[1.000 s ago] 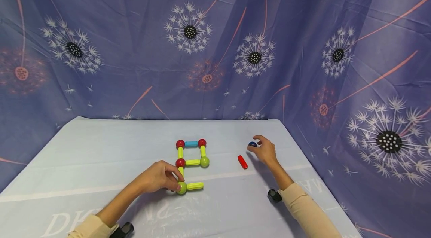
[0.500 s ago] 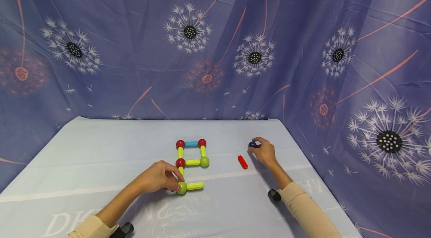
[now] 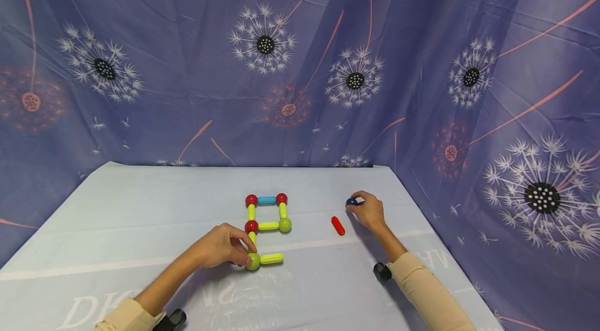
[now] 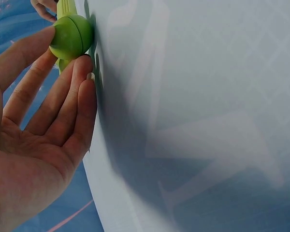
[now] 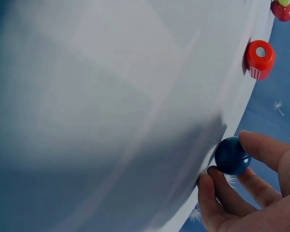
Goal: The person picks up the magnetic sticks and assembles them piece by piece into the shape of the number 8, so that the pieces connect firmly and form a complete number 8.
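My left hand [image 3: 225, 245] pinches the near green ball [image 4: 73, 36] at the lower corner of a figure built from coloured balls and rods. From that ball a yellow-green rod [image 3: 272, 258] points right with its far end free. Above it, yellow-green rods, a blue rod [image 3: 267, 200], red balls [image 3: 251, 226] and another green ball [image 3: 285, 225] form a closed square. Off to the right, my right hand [image 3: 369, 211] holds a dark blue ball [image 5: 233, 155] between thumb and fingers, close over the table.
A loose red rod [image 3: 338, 225] lies between the figure and my right hand; its metal end shows in the right wrist view. The pale cloth-covered table [image 3: 154, 206] meets a purple dandelion-print curtain [image 3: 197, 60] at the back and right.
The fingers of my right hand have closed round the dark blue ball, which sits nearly where it was. My left hand and the figure have stayed put.
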The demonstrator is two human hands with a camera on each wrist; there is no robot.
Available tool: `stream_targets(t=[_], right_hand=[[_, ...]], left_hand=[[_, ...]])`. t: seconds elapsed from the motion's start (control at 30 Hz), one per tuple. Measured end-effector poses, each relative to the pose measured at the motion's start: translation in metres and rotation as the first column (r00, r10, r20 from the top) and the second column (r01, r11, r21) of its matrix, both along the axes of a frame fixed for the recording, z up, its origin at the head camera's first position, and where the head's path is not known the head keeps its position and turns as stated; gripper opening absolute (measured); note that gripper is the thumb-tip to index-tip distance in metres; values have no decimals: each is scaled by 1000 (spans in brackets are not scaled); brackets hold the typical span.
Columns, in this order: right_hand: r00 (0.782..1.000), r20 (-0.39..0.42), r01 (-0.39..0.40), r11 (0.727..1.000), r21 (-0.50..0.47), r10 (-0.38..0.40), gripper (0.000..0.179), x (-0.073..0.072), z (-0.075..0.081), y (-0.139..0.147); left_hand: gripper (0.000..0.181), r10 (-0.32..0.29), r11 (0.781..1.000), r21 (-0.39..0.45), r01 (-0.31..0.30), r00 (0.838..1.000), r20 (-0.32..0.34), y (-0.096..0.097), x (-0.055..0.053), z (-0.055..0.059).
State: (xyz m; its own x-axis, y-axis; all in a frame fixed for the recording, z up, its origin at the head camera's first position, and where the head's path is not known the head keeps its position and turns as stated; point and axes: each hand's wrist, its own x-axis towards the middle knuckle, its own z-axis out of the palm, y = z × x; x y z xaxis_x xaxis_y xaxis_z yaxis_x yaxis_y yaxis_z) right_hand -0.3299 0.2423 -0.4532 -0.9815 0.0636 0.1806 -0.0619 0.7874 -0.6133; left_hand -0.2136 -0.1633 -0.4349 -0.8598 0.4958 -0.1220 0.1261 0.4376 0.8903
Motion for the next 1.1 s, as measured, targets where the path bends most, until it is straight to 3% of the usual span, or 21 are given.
stream_targets(t=[0.3,0.57,0.83,1.1], right_hand=[[1000,12,-12,1000,-25,13,34,3,4,-1],[998,6,-54,998,-40,54,36,9,16,-9],[990,-33,-141,987,-71,139,35,25,38,-28],[982,-29,-191,979,-74,189,31,39,44,-43]], left_hand=[[20,2,1000,-1,-2,1000,0,0,1,0],[20,5,1000,-1,-5,1000,7,0,1,2],[22,8,1000,12,-8,1000,4,2,2,5],[21,9,1000,-8,-9,1000,2,1,1,3]])
